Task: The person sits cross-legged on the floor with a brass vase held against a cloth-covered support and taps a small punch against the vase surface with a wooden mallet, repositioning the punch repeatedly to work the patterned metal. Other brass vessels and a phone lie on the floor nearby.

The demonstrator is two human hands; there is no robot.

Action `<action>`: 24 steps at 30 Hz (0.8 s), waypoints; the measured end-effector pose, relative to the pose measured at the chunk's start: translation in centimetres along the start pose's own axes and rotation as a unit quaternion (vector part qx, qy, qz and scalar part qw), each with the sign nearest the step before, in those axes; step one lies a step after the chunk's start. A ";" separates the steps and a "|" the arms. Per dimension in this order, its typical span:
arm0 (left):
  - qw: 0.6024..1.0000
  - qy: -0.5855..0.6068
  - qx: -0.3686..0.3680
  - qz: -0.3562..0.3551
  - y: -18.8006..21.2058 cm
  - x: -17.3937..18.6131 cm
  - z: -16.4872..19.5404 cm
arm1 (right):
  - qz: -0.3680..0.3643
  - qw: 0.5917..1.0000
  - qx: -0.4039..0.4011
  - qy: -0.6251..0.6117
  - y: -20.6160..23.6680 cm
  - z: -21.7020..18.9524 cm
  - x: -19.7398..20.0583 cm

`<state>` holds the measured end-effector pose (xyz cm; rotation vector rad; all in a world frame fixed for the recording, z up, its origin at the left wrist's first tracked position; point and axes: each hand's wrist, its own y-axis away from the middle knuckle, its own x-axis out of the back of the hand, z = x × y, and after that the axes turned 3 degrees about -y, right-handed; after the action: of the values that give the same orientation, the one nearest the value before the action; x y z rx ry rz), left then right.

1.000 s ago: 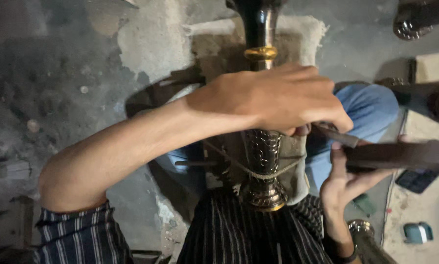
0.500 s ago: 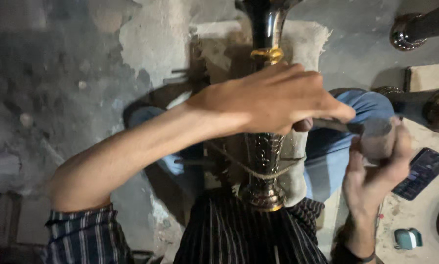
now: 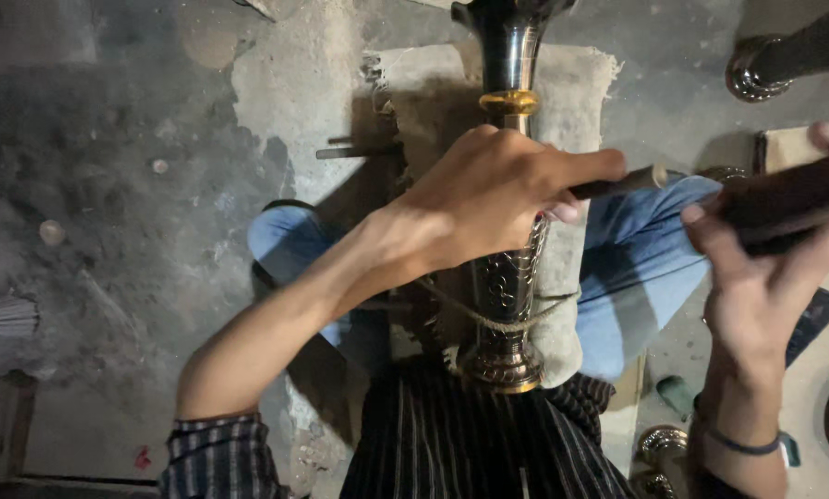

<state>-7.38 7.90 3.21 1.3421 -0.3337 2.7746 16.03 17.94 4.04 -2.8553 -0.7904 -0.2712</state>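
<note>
A: Head view, surface?
B: Rough grey concrete floor (image 3: 109,231), stained, pale patch upper centre. Dim room. Person sits with blue-jeaned knees spread, striped cloth at bottom centre.

A: Containers?
B: Another dark metal vessel (image 3: 784,60) lies upper right; can't see inside. Round metal pieces at lower right, unclear.

A: Main thing?
B: Tall engraved metal vase (image 3: 509,277), centre frame, dark with a gold band near the top, shiny flared foot toward the person. It lies on a pale cushion (image 3: 571,92), with a cord (image 3: 488,316) looped round its lower stem.

A: Hands?
B: Left hand (image 3: 497,199) closed round a thin dark tool (image 3: 617,185) over the vase. Right hand (image 3: 765,277), right edge, fingers curled on a dark wooden bar (image 3: 793,199).
</note>
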 end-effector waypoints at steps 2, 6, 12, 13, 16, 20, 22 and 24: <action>0.999 0.007 -0.002 0.037 0.3 -0.3 0.0 | -0.011 0.999 -0.032 -0.036 -0.8 0.0 0.6; 0.995 0.036 0.029 0.089 1.2 -0.7 0.1 | -0.126 0.972 0.067 0.184 -2.8 0.5 2.5; 0.974 0.076 0.099 0.191 2.4 -1.2 1.2 | -0.216 0.961 0.116 0.126 -6.8 -2.9 2.0; 0.967 0.096 0.113 0.207 2.7 -1.2 1.5 | -0.234 0.940 0.153 0.195 -7.3 -4.1 1.5; 0.952 0.081 0.137 0.263 3.1 -1.3 2.4 | -0.257 0.818 0.264 0.442 -8.4 -7.4 -0.4; 0.923 0.124 0.210 0.299 3.6 -1.7 3.7 | -0.281 0.855 0.265 0.347 -9.3 -10.2 -2.2; 0.918 0.110 0.178 0.337 3.7 -2.0 4.1 | -0.312 0.757 0.303 0.486 -9.8 -10.8 -2.4; 0.894 0.177 0.198 0.360 3.7 -2.6 4.8 | -0.301 0.749 0.363 0.466 -10.1 -10.9 -2.4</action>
<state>-2.56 3.42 3.41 0.8159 -0.3013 3.8021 7.30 23.09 15.19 -1.3603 -1.1592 -1.0681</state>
